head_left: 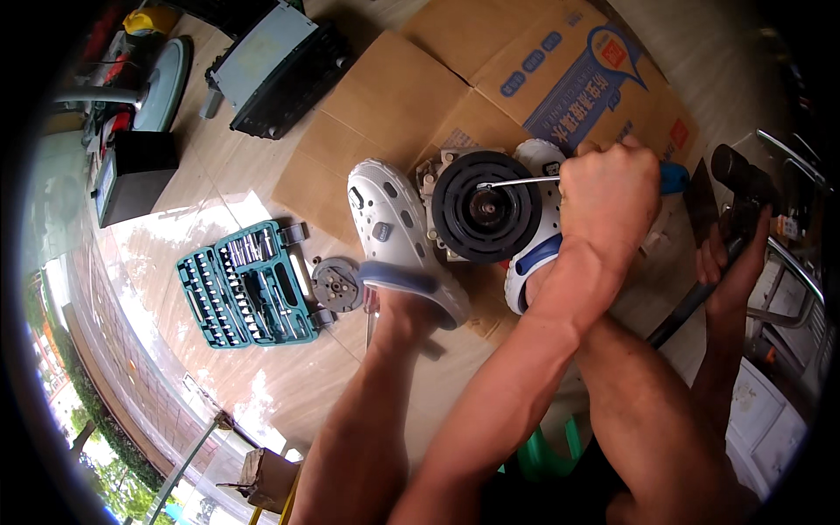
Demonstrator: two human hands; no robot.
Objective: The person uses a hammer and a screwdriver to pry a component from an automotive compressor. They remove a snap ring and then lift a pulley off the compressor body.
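Note:
Between my two white clogs, an air-conditioning compressor with a round black pulley (pixel 451 220) stands on flattened cardboard. My left hand (pixel 610 185) is closed in a fist round a screwdriver (pixel 525 181). The blue end of its handle sticks out beyond the fist, and its tip touches the pulley face near the centre hub. Off to the right, my right hand (pixel 733 255) grips the dark handle of a hammer (pixel 742 173), whose head is raised near the far end of that hand. A round metal clutch plate (pixel 337 284) lies on the floor beside my left clog (pixel 398 232).
A teal socket set case (pixel 289 306) lies open at the left. Printed cardboard (pixel 376 105) spreads under and beyond the compressor. Farther left are a black box (pixel 136 178), a dark electronic unit (pixel 293 83) and a round-based stand (pixel 166 83). Metal-framed items (pixel 792 280) crowd the right edge.

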